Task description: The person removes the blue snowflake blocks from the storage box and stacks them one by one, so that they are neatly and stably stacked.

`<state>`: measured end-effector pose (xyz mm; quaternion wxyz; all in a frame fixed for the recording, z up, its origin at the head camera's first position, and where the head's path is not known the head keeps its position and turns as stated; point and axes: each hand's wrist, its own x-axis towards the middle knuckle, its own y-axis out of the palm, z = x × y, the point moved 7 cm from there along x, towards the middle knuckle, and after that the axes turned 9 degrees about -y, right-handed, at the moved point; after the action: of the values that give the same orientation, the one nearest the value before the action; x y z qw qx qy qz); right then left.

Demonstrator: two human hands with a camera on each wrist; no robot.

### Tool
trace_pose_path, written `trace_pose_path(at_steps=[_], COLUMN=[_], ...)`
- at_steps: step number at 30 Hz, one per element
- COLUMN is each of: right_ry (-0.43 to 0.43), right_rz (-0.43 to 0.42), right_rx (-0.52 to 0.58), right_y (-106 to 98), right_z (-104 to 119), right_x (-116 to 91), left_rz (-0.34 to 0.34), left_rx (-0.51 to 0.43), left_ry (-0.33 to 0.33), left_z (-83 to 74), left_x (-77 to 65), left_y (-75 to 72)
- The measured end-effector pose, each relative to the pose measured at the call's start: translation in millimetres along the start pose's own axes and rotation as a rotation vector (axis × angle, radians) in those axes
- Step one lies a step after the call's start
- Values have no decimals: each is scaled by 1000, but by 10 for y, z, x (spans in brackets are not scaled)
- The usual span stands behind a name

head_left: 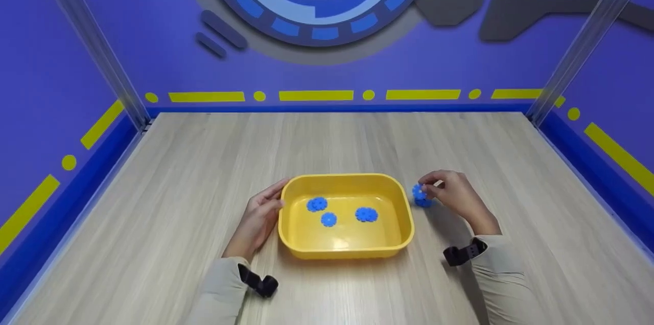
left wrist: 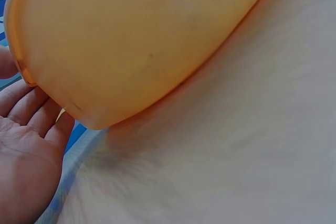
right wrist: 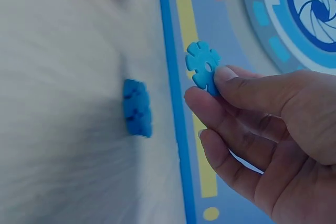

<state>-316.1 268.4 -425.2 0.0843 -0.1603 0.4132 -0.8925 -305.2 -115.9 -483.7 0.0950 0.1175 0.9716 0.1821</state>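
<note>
A yellow plastic tub (head_left: 347, 252) stands on the table, with several blue notched discs (head_left: 328, 219) lying in it. My left hand (head_left: 259, 220) grips the tub's left side, the thumb at the rim and the fingers along the outer wall. Beyond the tub's right end, my right hand (head_left: 456, 195) pinches a blue snowflake disc (right wrist: 202, 62) between thumb and index finger. This disc has a slotted edge and a hole in its middle. Below it on the table, a small stack of blue discs (right wrist: 137, 108) sits close to the tub.
The wooden tabletop (head_left: 204, 171) stretches out on both sides of the tub. Blue-purple panels (head_left: 327, 74) with yellow markings enclose it at the back, left and right. Each wrist wears a black strapped camera (head_left: 261, 284).
</note>
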Motion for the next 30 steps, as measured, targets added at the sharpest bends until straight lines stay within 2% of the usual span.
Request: trace_pose_path(at_steps=[11,24,30], right_ry=[73,139,179], right_rz=[29,52,56], right_rx=[-43,-19,-17], right_y=[36,72,96], right_z=[-138,-199,-255], right_x=[-20,-26,-54], left_rz=[-11,-2,-8], left_rx=[-10,-6,-12], left_ry=[-1,18,6], left_z=[-5,-14,4], left_x=[-10,-7,1], left_y=[-26,-17,-14])
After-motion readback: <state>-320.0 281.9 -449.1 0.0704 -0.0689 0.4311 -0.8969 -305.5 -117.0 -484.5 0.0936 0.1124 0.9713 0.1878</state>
